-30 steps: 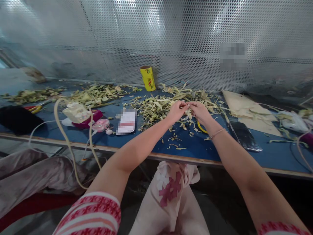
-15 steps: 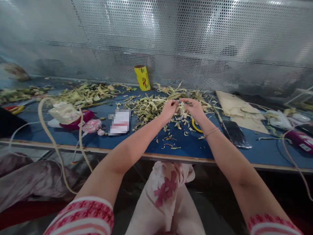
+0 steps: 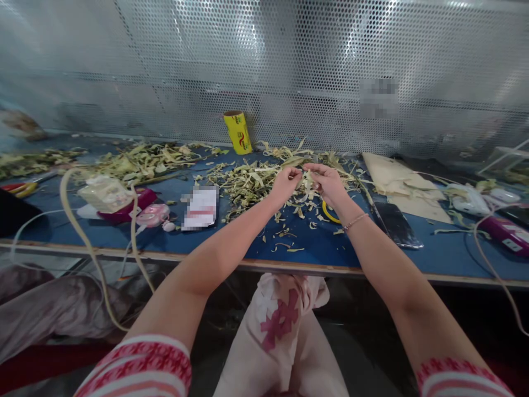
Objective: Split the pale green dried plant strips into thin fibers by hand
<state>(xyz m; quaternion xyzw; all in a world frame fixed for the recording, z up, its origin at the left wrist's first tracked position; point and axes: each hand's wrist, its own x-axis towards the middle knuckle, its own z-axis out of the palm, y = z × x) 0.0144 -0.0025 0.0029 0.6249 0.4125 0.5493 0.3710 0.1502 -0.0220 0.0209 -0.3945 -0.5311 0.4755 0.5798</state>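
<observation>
Over the front of a pile of dried, pale green plant pieces (image 3: 243, 184), my left hand (image 3: 285, 186) is closed in a pinch. Anything between its fingertips is too small to make out. Close by on the right, my right hand (image 3: 329, 184) also pinches, with a pale leaf strip (image 3: 308, 187) hanging at its fingers. A small gap separates the two sets of fingertips. Beneath my right wrist lies a yellow ring-shaped object (image 3: 329, 213), partly covered by the hand. Loose shreds (image 3: 287, 245) are scattered on the blue tabletop (image 3: 248, 242).
A yellow cylinder (image 3: 238, 133) stands by the perforated metal wall (image 3: 264, 60). Rightward lie a phone (image 3: 397, 225), brown cardboard (image 3: 409, 187) and a purple device (image 3: 506, 234). Leftward are a white packet (image 3: 201, 208), a pink gadget (image 3: 154, 215), a looped tube (image 3: 78, 226) and another plant heap (image 3: 144, 160).
My right fingers have shifted slightly, and the pale strip between the hands now hangs more visibly. My left hand keeps almost the same place. The view has moved a little.
</observation>
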